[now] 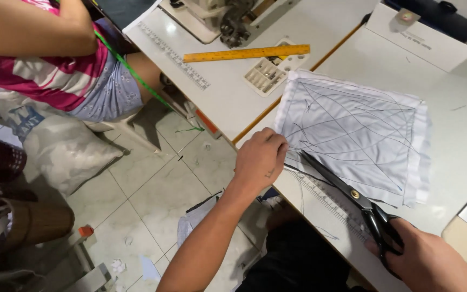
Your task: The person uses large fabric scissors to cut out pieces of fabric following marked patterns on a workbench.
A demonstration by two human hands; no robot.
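Observation:
A stack of white fabric squares (363,130) marked with dark pen lines lies on the white table (455,124). My left hand (260,159) rests on the fabric's near left corner, fingers curled over its edge. My right hand (428,259) grips the black handles of large scissors (347,189). The blades are slightly apart and point toward the left corner, lying over the fabric's near edge. A clear ruler (328,203) lies on the table under the scissors.
A yellow ruler (244,53), a white ruler strip (174,55) and a small white tray (266,73) lie by a sewing machine (217,19) on the far table. Another person in a pink striped top (44,70) sits at left. Fabric scraps litter the tiled floor (152,189).

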